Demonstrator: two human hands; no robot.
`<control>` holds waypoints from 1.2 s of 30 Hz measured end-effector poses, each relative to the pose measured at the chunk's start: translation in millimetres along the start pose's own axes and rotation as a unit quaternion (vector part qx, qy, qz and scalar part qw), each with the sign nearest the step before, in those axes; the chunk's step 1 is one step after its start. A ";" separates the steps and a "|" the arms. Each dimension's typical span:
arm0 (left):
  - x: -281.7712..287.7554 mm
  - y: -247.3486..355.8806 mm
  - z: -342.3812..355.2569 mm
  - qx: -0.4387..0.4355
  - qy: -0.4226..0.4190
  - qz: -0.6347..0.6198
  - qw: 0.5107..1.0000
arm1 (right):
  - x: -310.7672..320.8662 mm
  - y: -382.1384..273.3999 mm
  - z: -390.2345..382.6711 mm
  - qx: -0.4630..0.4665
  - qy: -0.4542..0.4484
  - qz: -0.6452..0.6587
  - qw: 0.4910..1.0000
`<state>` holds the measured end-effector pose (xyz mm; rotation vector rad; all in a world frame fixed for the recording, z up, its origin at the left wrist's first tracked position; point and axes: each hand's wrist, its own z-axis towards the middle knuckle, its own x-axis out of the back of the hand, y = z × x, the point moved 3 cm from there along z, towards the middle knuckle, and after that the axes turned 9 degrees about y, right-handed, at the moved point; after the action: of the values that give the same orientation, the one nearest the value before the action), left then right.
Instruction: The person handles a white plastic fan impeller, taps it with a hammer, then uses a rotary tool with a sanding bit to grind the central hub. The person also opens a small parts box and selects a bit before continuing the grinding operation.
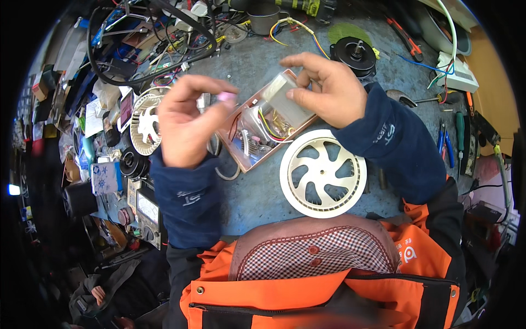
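My left hand (189,122) is raised at the tray's left end. Its thumb and forefinger close on a small pink thing (226,97), blurred by motion. Below them lies a shallow brownish tray (245,166), set at a slant, with small metal parts, wires and plastic bags. A clear plastic box (286,102) sits in its far right end. Over that box's right edge is my right hand (335,90), fingers apart and curved, thumb by the edge. A cream fan wheel (322,172) with curved spokes lies flat nearer to me.
A black motor (353,55) with an upright shaft stands at the far right. Another cream fan wheel (145,123) is at the left, above a multimeter (149,215). Cables and tools clutter the far left; pliers (446,145) and a screwdriver (459,131) lie right.
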<state>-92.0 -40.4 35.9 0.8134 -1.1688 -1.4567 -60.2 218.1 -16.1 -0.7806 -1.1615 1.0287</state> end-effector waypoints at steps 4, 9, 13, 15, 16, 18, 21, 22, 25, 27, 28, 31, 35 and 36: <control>26.1 8.4 -19.1 0.080 0.002 0.049 0.996 | -3.9 -15.8 -7.6 0.070 -0.016 -0.106 0.992; -20.9 -8.0 -45.1 -0.089 -0.144 0.294 0.941 | -9.0 -28.7 -6.2 0.068 0.027 -0.103 0.992; -52.3 -26.4 -40.2 -0.159 -0.194 0.389 0.887 | -4.1 -21.6 -6.7 0.041 0.054 -0.104 0.992; -48.7 -28.8 -39.6 -0.149 -0.173 0.343 0.911 | 0.3 -19.6 -6.6 0.043 0.093 -0.094 0.990; -43.7 -29.3 -40.8 -0.148 -0.155 0.310 0.926 | 2.4 -17.9 -5.2 0.031 0.108 -0.083 0.990; -31.0 -22.7 -43.2 -0.188 -0.109 0.307 0.927 | 7.3 -13.8 -1.0 0.008 0.138 -0.063 0.988; -18.8 0.3 -36.1 -0.240 -0.051 0.349 0.904 | 8.1 11.2 3.4 -0.031 0.105 0.005 0.994; -20.0 -2.6 -37.5 -0.238 -0.078 0.356 0.901 | 6.4 13.8 4.0 -0.053 0.088 0.034 0.994; -24.2 -14.5 -42.9 -0.222 -0.139 0.384 0.885 | -1.4 10.8 1.2 -0.060 0.039 0.036 0.997; -35.8 -19.6 -45.8 -0.202 -0.152 0.417 0.873 | -4.6 6.0 -1.2 -0.039 0.032 0.015 0.999; -40.6 -20.2 -48.5 -0.190 -0.156 0.434 0.866 | -5.4 4.8 -1.3 -0.046 0.036 0.032 0.998; -39.1 -23.2 -46.8 -0.188 -0.149 0.397 0.886 | -4.7 1.2 -0.2 -0.080 0.041 0.097 0.991; 2.5 -10.4 -34.8 -0.095 -0.057 0.219 0.969 | -4.0 -18.0 -1.6 -0.129 -0.016 0.126 0.983; 12.2 -3.7 -33.2 -0.085 0.004 0.191 0.978 | -5.6 -27.2 -2.6 -0.124 -0.029 0.123 0.984</control>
<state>-65.1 -60.3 23.9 0.4451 -1.1060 -1.2120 -51.8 203.2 6.0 -1.1183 -1.2807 1.1278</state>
